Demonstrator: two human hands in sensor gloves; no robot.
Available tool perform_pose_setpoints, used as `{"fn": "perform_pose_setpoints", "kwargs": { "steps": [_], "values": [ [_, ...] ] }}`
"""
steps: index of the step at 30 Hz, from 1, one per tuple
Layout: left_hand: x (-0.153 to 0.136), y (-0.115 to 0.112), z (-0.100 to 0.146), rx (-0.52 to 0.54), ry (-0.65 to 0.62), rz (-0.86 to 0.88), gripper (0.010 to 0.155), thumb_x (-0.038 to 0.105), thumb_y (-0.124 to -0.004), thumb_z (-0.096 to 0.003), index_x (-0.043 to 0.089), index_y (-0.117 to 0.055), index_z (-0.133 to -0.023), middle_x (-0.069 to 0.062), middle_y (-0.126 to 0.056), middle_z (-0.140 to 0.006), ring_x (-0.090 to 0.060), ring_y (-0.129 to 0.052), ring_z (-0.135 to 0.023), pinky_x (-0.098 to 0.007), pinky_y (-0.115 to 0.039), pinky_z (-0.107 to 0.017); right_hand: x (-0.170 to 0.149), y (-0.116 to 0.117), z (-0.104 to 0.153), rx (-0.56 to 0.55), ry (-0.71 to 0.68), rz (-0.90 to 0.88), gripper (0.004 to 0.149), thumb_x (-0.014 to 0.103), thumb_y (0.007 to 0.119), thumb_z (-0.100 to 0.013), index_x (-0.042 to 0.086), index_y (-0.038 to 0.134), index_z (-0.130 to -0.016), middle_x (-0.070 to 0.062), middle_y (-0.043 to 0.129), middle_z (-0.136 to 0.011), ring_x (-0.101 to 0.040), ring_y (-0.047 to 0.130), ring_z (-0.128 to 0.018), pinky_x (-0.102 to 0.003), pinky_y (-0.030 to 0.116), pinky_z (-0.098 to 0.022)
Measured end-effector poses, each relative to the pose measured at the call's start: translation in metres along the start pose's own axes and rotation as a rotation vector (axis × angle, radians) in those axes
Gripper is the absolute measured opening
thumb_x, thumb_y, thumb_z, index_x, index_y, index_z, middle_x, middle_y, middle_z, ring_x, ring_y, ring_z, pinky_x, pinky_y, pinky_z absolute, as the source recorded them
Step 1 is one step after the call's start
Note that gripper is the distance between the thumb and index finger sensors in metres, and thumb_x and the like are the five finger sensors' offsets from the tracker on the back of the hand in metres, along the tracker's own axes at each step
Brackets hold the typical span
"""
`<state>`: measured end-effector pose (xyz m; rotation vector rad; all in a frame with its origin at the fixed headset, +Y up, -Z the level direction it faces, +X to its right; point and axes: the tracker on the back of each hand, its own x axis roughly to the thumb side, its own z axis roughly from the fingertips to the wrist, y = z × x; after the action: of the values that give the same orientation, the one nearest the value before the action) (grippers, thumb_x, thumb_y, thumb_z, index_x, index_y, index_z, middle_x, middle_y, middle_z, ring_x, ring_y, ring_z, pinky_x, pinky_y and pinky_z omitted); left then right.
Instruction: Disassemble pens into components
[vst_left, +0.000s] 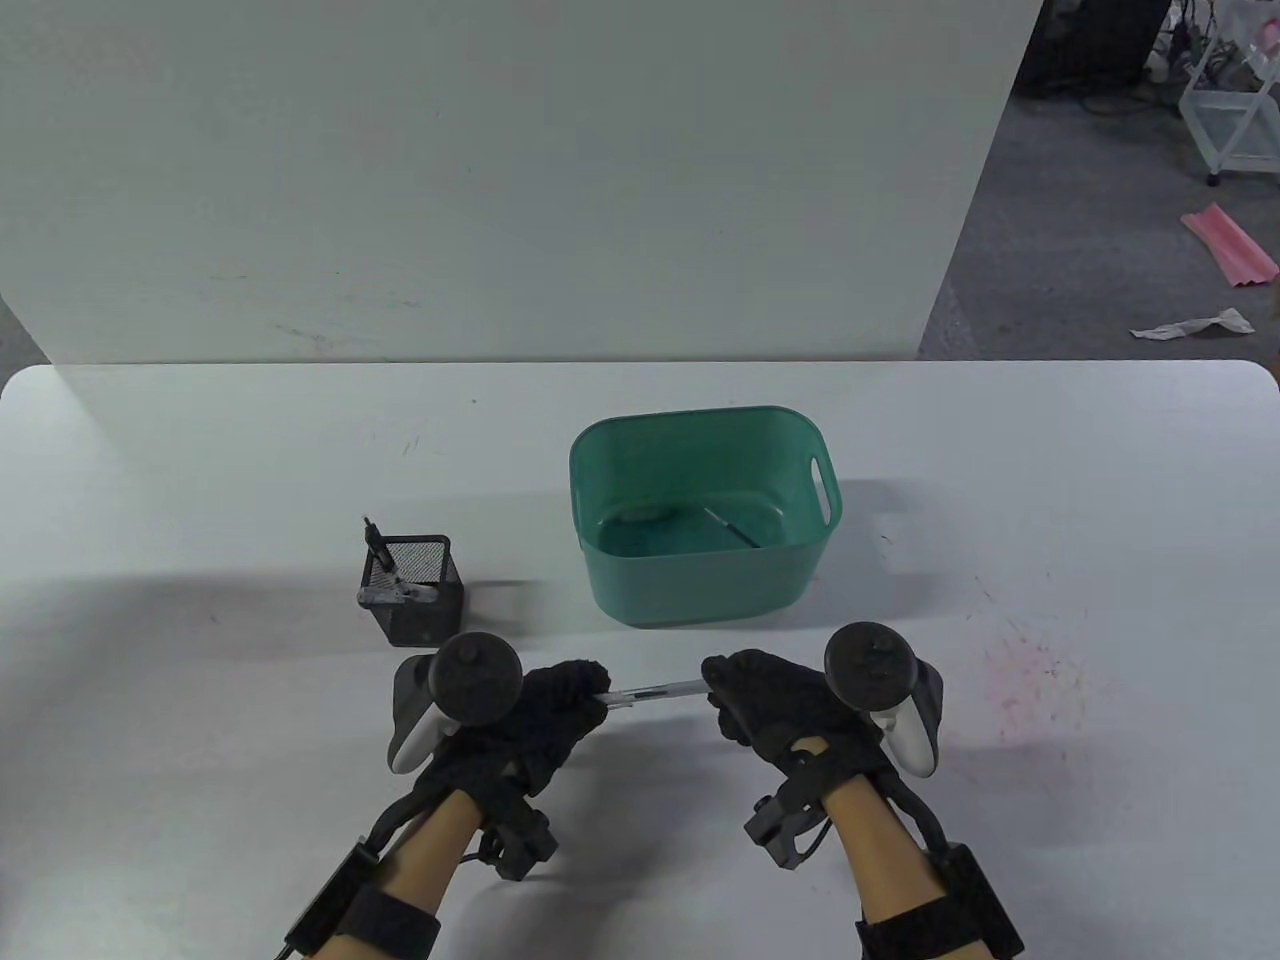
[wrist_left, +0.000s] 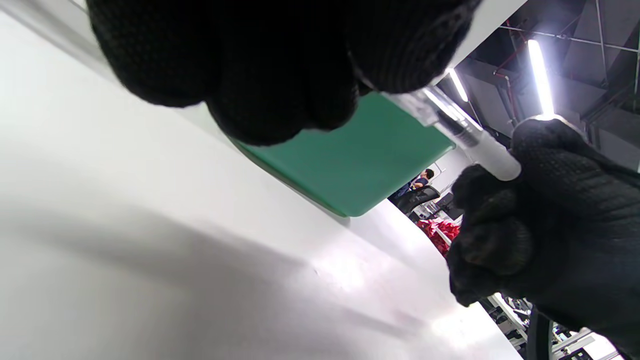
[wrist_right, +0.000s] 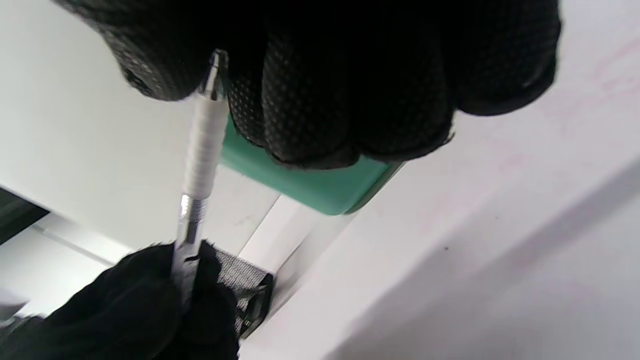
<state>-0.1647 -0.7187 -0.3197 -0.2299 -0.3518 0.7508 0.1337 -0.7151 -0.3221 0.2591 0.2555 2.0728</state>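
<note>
Spanning the gap between two gloved hands, a clear-barrelled pen (vst_left: 655, 692) is being held level above the white table (vst_left: 1000, 480), just in front of the green bin (vst_left: 705, 590). The left hand (vst_left: 545, 715) is gripping the clip end with curled fingers; the right hand (vst_left: 775, 700) is pinching the white ribbed grip at the tip end.

If the two halves are coming apart under a twist, any spring or refill inside could be jumping free and rolling off across the table instead of landing in the bin, since the pen is hanging outside its rim. A slip of the gloved fingertips on the smooth barrel could be dropping the whole pen.

The right wrist view is showing the metal tip poking past the right hand's fingers (wrist_right: 310, 90), hidden from above. Only the table view is revealing parts already lying in the bin, and a black mesh pen cup (vst_left: 412, 590) holding another pen at the left.
</note>
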Motion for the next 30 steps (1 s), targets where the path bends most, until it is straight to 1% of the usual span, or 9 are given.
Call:
{"fn": "perform_pose_setpoints", "kwargs": {
  "steps": [3,5,7,11,14,17,20,25,30],
  "values": [
    [-0.0023,0.0013,0.0005,0.005,0.008,0.011,0.048,0.041,-0.078,-0.0499,0.024,-0.075,-0.095,-0.005,-0.096,-0.08,-0.021,-0.105,-0.062,-0.051,-0.088,-0.054,0.0013,0.0007,0.0004,0.007,-0.04,-0.026,0.048,0.038,0.077,-0.058,0.012,0.07,-0.097,-0.013,0.087,-0.08,-0.037,0.087,-0.072,-0.058,0.075,-0.054],
    [-0.0037,0.002,0.0005,0.008,0.008,0.011,0.048,0.041,-0.078,-0.0499,0.024,-0.075,-0.095,-0.005,-0.096,-0.081,-0.021,-0.105,-0.063,-0.051,-0.088,-0.054,0.0005,0.0013,0.0015,0.036,-0.031,0.018,0.061,0.048,0.073,-0.059,0.013,0.058,-0.107,-0.017,0.078,-0.093,-0.043,0.078,-0.083,-0.062,0.07,-0.058],
    [-0.005,0.0013,0.0004,0.005,0.009,0.013,0.048,0.041,-0.079,-0.0498,0.024,-0.075,-0.095,-0.005,-0.096,-0.081,-0.021,-0.105,-0.063,-0.051,-0.088,-0.054,-0.0017,0.0012,0.0013,-0.019,-0.035,0.063,0.061,0.056,0.066,-0.059,0.01,0.068,-0.1,-0.017,0.084,-0.087,-0.043,0.082,-0.078,-0.06,0.072,-0.056],
    [-0.0043,0.0013,-0.0006,-0.019,-0.004,-0.005,0.048,0.041,-0.079,-0.0497,0.025,-0.076,-0.095,-0.005,-0.096,-0.081,-0.022,-0.105,-0.063,-0.051,-0.087,-0.055,-0.0042,0.0032,-0.0009,0.022,-0.008,-0.002,0.047,0.048,0.069,-0.06,0.009,0.083,-0.083,-0.013,0.094,-0.064,-0.037,0.091,-0.062,-0.057,0.077,-0.05],
    [-0.0057,0.0036,0.0002,-0.013,-0.003,-0.006,0.048,0.041,-0.079,-0.0499,0.025,-0.076,-0.095,-0.005,-0.096,-0.081,-0.022,-0.105,-0.063,-0.051,-0.087,-0.055,-0.0018,0.0024,-0.0013,0.037,-0.05,-0.021,0.045,0.038,0.078,-0.057,0.011,0.073,-0.093,-0.014,0.088,-0.077,-0.038,0.086,-0.073,-0.06,0.073,-0.057],
    [-0.0073,0.0051,0.0013,-0.007,0.001,-0.013,0.048,0.041,-0.079,-0.0499,0.025,-0.076,-0.095,-0.005,-0.096,-0.081,-0.022,-0.105,-0.063,-0.051,-0.087,-0.055,0.0007,0.003,-0.0004,0.073,-0.055,0.024,0.061,0.041,0.077,-0.059,0.015,0.053,-0.109,-0.016,0.073,-0.097,-0.043,0.074,-0.087,-0.063,0.067,-0.061],
    [-0.0076,0.0061,0.002,-0.001,0.002,-0.01,0.048,0.041,-0.079,-0.0499,0.025,-0.076,-0.095,-0.005,-0.096,-0.081,-0.022,-0.105,-0.063,-0.051,-0.087,-0.055,-0.0023,0.0051,0.001,0.017,-0.026,0.036,0.062,0.056,0.067,-0.059,0.009,0.069,-0.1,-0.018,0.085,-0.085,-0.043,0.083,-0.077,-0.061,0.072,-0.056],
    [-0.0067,0.0047,0.0014,-0.018,-0.005,-0.006,0.048,0.041,-0.079,-0.0499,0.025,-0.076,-0.095,-0.005,-0.096,-0.081,-0.022,-0.105,-0.064,-0.051,-0.087,-0.055,-0.0003,0.0069,-0.0004,0.043,-0.019,0.065,0.049,0.048,0.07,-0.06,0.008,0.083,-0.084,-0.013,0.095,-0.064,-0.037,0.093,-0.061,-0.058,0.078,-0.049],
    [-0.0072,0.01,0.0041,0.003,-0.007,0.002,0.048,0.04,-0.079,-0.05,0.025,-0.076,-0.095,-0.005,-0.096,-0.081,-0.022,-0.105,-0.063,-0.051,-0.087,-0.055,0.0025,0.0062,0.0012,0.059,-0.058,0.058,0.063,0.044,0.079,-0.057,0.016,0.056,-0.108,-0.016,0.077,-0.095,-0.043,0.079,-0.083,-0.061,0.07,-0.059]
  ]
}}
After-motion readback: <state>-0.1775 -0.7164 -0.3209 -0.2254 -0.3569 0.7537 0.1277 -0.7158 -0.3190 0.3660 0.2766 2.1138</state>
